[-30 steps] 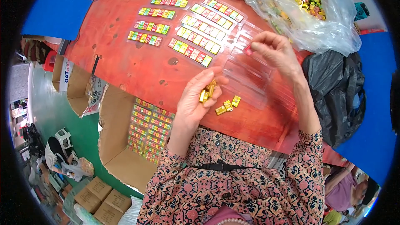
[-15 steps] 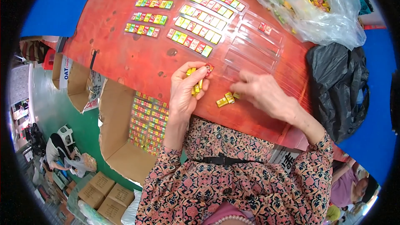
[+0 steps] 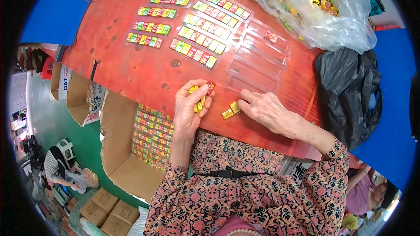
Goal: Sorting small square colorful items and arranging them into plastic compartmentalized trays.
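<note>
In my left hand [image 3: 189, 108], several small yellow wrapped candies [image 3: 199, 106] lie against the fingers, and the thumb and a finger pinch a red wrapped candy [image 3: 211, 87]. My right hand [image 3: 269, 112] has its fingertips drawn together down at the table, at the right end of a little group of yellow candies [image 3: 228, 113]. What sits right under those fingertips is mostly hidden. Just beyond both hands is a clear plastic tray [image 3: 280, 63] with long compartments; two red candies [image 3: 270, 36] lie in its far one.
Filled candy trays [image 3: 192, 53] stand in slanted rows on the red table [image 3: 113, 61]. A clear bag of loose candies [image 3: 350, 30] is at the far right, above a black plastic bag [image 3: 350, 96]. Below the table's left edge, an open carton [image 3: 114, 148] holds packed candies.
My right hand has come down from a blurred sweep onto the yellow candies. My left hand keeps its candies. The whole view has shifted slightly.
</note>
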